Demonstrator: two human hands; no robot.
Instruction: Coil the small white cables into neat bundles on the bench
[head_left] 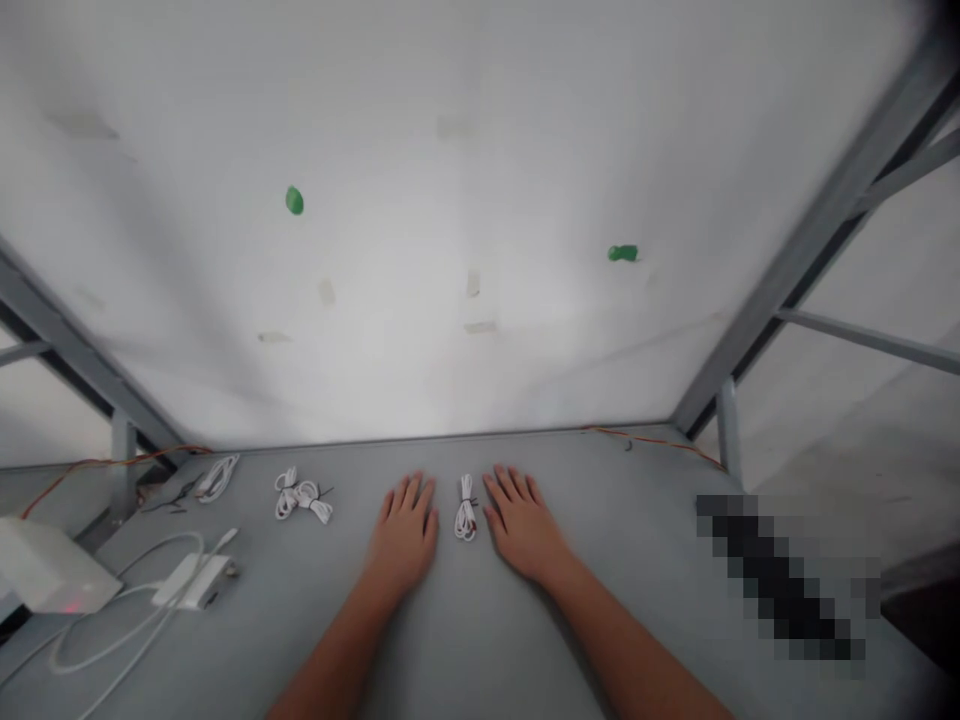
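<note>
- Head view, clock centred on a coiled thin white cable (466, 507) bound with a dark tie: lying on the flat grey tabletop (465, 640) between both hands, apart from each.
- At 9 o'clock, just beside: bare left hand (405, 530), palm down, fingers extended and slightly parted; grip fully open, holding nothing.
- At 3 o'clock, just beside: bare right hand (525, 530), equally flat and spread, holding nothing.
- Farther towards 9 o'clock: two bundled white cables (313, 502) touching each other, then a looped white cable (219, 478).
- Between 8 and 9 o'clock: white rectangular block (214, 577) with looping white cord (135, 652).
- Between 3 and 4 o'clock: long black pixelated shape (780, 580), impossible to identify.
- On the white wall panel (525, 385): green patch (294, 201) at 11 o'clock, another green strip (622, 253) at 1 o'clock.
</note>
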